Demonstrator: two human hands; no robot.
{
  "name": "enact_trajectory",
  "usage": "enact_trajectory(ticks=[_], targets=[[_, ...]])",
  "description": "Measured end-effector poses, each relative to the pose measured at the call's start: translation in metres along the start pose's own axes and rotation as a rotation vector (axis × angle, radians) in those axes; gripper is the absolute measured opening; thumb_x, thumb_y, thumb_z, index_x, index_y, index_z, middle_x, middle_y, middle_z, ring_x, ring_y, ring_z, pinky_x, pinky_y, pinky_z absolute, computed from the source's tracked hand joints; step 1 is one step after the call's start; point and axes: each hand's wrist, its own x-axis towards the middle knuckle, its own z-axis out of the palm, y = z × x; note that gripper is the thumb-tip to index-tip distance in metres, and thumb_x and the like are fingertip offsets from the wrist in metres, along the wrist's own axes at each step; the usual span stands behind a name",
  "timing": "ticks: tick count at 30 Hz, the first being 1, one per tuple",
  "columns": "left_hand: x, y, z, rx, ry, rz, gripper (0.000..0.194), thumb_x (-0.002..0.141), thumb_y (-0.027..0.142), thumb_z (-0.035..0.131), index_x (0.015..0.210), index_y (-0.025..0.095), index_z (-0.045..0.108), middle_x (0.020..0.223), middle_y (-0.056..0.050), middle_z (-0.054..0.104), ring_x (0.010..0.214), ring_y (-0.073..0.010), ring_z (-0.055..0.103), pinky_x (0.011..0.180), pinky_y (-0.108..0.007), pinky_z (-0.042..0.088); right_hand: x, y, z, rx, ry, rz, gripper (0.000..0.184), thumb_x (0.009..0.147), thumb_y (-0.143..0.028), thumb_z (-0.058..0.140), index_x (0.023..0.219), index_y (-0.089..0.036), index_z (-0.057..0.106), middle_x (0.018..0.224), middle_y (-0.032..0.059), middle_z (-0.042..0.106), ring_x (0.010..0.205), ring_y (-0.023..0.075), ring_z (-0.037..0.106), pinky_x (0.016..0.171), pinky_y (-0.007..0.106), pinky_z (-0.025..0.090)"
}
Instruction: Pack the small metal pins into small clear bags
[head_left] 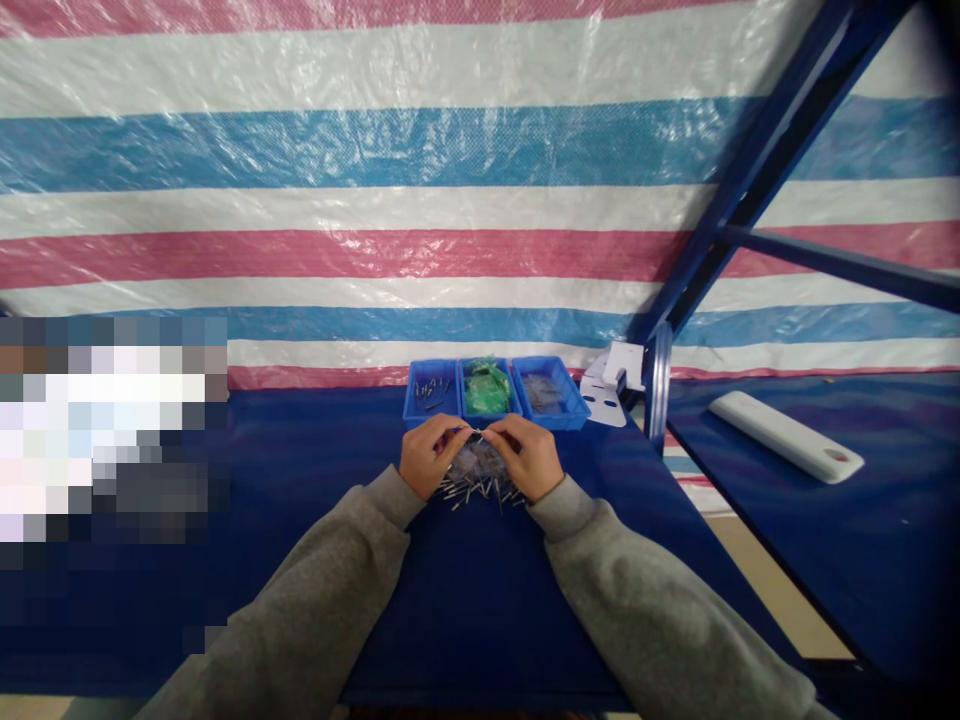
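Observation:
My left hand and my right hand meet above the table, thumb and forefinger of each pinched together. Between the fingertips is a small thin piece, too tiny to name. Directly under the hands lies a loose pile of thin metal pins with clear plastic among it, partly covered by the fingers. Just beyond, three blue bins stand side by side: the left bin has several metal pins in it, the middle one holds green plastic, and the right one holds clear, greyish plastic pieces.
White cut sheets lie right of the bins, by a blue metal post. A long white object rests on a second blue table across a gap. Striped plastic sheeting hangs behind. The left side is blurred out by pixelation.

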Motion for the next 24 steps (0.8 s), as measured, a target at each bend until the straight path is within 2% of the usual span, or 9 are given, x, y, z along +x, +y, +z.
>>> enact_trajectory(ticks=[5,7,10,15,19,24], targets=[[-0.001,0.001,0.002,-0.306,0.018,-0.155,0.012,0.087,0.026,0.045,0.084,0.015,0.050,0.097,-0.010,0.063,0.072,-0.0117,0.060,0.058,-0.022,0.049,0.000,0.002,0.000,-0.039,0.054,0.032,0.028,0.086,-0.036,0.046,0.069,-0.018,0.059,0.060,0.0005,0.053,0.053,0.0111,0.046,0.052,0.024,0.035],[-0.001,-0.001,0.002,-0.365,0.020,-0.194,0.011,0.088,0.026,0.043,0.086,0.015,0.047,0.095,-0.009,0.063,0.068,-0.0112,0.061,0.055,-0.022,0.049,0.000,0.003,0.000,-0.044,0.074,0.042,0.029,0.086,-0.036,0.046,0.068,-0.018,0.059,0.061,0.0007,0.054,0.053,0.0112,0.047,0.053,0.024,0.035],[0.001,-0.003,0.001,-0.247,-0.018,-0.168,0.011,0.087,0.025,0.045,0.089,0.015,0.051,0.083,-0.005,0.064,0.062,-0.0102,0.060,0.057,-0.022,0.048,0.000,0.004,0.000,-0.052,0.081,0.048,0.027,0.086,-0.035,0.046,0.069,-0.018,0.059,0.061,0.0008,0.055,0.053,0.0113,0.047,0.054,0.024,0.036],[0.003,-0.005,0.000,-0.038,-0.052,-0.030,0.016,0.085,0.024,0.049,0.089,0.018,0.063,0.083,-0.004,0.066,0.078,-0.0135,0.061,0.075,-0.025,0.046,0.000,0.000,-0.003,-0.042,0.108,0.054,0.025,0.087,-0.033,0.044,0.080,-0.018,0.062,0.068,0.0023,0.058,0.058,0.0124,0.051,0.058,0.025,0.039],[0.001,-0.008,0.003,-0.070,-0.001,-0.123,0.016,0.081,0.029,0.055,0.089,0.017,0.060,0.076,-0.001,0.065,0.065,-0.0105,0.061,0.064,-0.020,0.047,-0.001,-0.003,-0.004,0.010,0.036,0.003,0.023,0.087,-0.033,0.044,0.090,-0.018,0.062,0.075,0.0034,0.060,0.061,0.0125,0.052,0.060,0.025,0.041],[-0.001,-0.007,0.006,-0.136,0.034,-0.180,0.018,0.078,0.030,0.059,0.088,0.016,0.056,0.063,0.003,0.061,0.053,-0.0084,0.058,0.053,-0.017,0.045,-0.001,-0.003,0.000,0.010,-0.046,-0.033,0.022,0.087,-0.032,0.044,0.081,-0.019,0.061,0.071,0.0034,0.058,0.062,0.0136,0.052,0.059,0.025,0.041]])
